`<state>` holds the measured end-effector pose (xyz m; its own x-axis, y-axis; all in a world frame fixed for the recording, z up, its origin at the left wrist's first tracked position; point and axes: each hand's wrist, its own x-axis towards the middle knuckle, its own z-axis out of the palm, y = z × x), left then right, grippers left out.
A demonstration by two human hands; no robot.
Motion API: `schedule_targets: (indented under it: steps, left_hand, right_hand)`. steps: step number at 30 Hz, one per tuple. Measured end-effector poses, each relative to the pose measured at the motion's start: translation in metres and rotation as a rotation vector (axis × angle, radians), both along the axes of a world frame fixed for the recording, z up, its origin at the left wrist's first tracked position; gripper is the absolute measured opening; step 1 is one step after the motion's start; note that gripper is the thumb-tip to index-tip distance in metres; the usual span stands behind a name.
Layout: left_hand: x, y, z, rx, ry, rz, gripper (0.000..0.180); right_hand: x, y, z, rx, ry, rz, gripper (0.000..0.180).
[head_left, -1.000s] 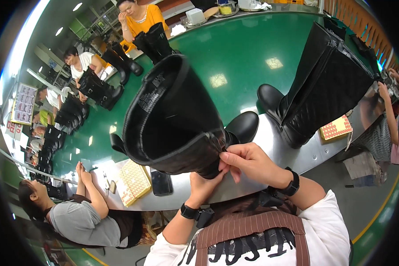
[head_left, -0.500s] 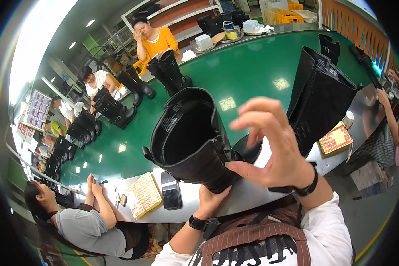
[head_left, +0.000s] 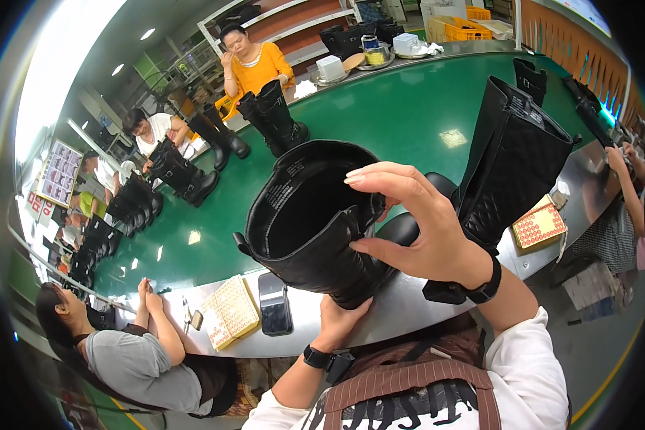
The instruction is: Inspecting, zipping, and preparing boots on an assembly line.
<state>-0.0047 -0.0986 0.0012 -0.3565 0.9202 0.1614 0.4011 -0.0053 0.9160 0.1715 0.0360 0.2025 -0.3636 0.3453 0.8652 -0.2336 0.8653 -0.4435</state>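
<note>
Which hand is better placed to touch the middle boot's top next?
Probably the right hand: its thumb and fingers, held apart, are up by the top of the boot. The left hand is lower, against its shaft.

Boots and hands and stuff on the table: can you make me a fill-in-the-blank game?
The person's ____ hand holds the boot low down.
The boot's colour is ____.
A ____ lies between the boot and the left yellow stack.
The big shiny surface behind the boot is coloured ____.

left; black; phone; green
</note>
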Motion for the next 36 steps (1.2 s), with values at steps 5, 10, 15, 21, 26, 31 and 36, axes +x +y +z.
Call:
schedule_targets:
  steps: [5, 10, 15, 21, 26, 31, 36]
  left_hand:
    - [0.004, -0.002, 0.008, 0.003, 0.014, 0.008, 0.049]
    - [0.006, -0.001, 0.014, 0.009, 0.059, 0.017, 0.05]
    - [0.0, -0.001, 0.0, 0.034, 0.04, 0.027, 0.055]
    - [0.005, -0.002, 0.016, 0.009, 0.016, 0.006, 0.05]
    - [0.003, 0.0, 0.005, 0.042, 0.009, 0.0, 0.042]
    - [-0.001, -0.005, -0.012, 0.063, -0.06, 0.061, 0.058]
    - [-0.004, -0.007, -0.006, 0.008, -0.035, 0.034, 0.068]
  right_hand:
    - [0.003, -0.007, 0.013, 0.045, -0.076, -0.102, 0.031]
    - [0.007, 0.003, 0.025, 0.277, -0.106, -0.192, 0.015]
    - [0.012, 0.008, 0.034, 0.279, -0.203, -0.07, 0.014]
    - [0.024, 0.011, 0.059, 0.056, -0.404, 0.18, 0.01]
    - [0.022, 0.002, 0.063, 0.256, -0.368, -0.084, 0.011]
    - [0.04, 0.012, 0.091, 0.676, 0.003, -0.7, 0.007]
    - [0.028, 0.015, 0.064, 0.12, -0.093, -0.566, 0.008]
